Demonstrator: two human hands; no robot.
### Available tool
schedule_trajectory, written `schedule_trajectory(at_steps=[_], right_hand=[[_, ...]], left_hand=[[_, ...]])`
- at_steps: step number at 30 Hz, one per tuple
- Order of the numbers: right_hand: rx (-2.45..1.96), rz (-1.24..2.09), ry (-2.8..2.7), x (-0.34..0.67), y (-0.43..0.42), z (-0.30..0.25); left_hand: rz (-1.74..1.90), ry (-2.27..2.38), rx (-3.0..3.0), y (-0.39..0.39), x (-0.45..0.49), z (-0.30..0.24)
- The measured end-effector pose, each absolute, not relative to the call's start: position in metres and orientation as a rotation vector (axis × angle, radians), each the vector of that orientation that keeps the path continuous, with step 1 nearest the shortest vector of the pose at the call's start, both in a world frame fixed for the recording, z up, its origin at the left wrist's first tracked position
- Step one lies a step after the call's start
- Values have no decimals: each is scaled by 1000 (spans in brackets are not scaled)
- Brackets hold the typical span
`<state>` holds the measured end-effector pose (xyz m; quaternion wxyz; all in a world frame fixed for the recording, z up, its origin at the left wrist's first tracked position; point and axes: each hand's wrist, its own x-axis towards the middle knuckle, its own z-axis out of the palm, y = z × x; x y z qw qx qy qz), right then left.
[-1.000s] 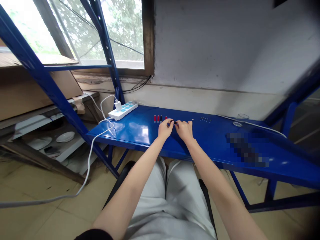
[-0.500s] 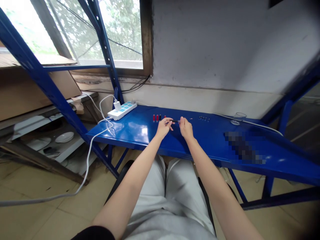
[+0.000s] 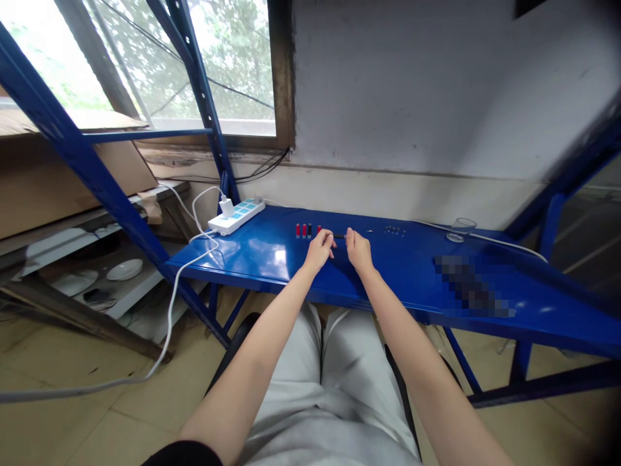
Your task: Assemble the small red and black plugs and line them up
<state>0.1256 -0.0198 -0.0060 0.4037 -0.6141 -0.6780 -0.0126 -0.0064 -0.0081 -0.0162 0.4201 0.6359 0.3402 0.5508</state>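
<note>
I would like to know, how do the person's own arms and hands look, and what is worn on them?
The left hand and right hand wear no gloves. Both wrists show no watch or bracelet. A black sleeve shows on the left arm; none shows on the right.

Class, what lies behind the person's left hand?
Just past the left hand, one end of a red piece shows on the blue table; its other end is covered. Anything else beneath the hand cannot be seen.
</note>
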Motion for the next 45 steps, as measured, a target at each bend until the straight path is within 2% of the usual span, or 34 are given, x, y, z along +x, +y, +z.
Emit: schedule_trajectory(at_steps=[15, 39, 45], right_hand=[[-1529, -53, -1760, 118, -22, -4], [-1528, -202, -1872, 124, -32, 1], [-1519, -128, -1686, 140, -34, 3]], left_hand=[[1366, 940, 1300, -11, -3, -10], [1373, 939, 1200, -9, -9, -8], [1422, 979, 1123, -8, -12, -6]])
